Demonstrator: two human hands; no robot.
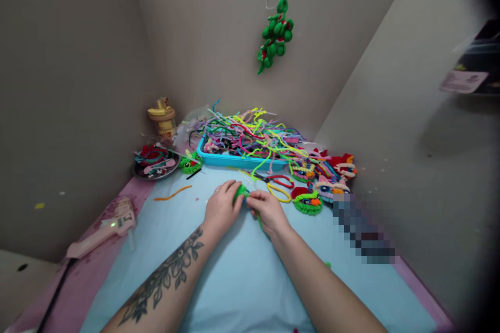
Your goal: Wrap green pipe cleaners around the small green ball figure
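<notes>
Both hands meet over the middle of the light blue table cover. My left hand is closed round a small green fuzzy piece that looks made of pipe cleaner, with a bit of blue at its lower side. The fingers of my right hand pinch at the right edge of that piece. A green pipe cleaner strand trails down beside the right palm. Just beyond the hands lie scissors with one red and one yellow handle loop. My fingers hide most of the green piece.
A blue tray heaped with coloured pipe cleaners stands at the back. Several fuzzy bird-like figures sit on the right. At left are a pink glue gun, an orange pipe cleaner and a metal bowl. Green pieces hang above.
</notes>
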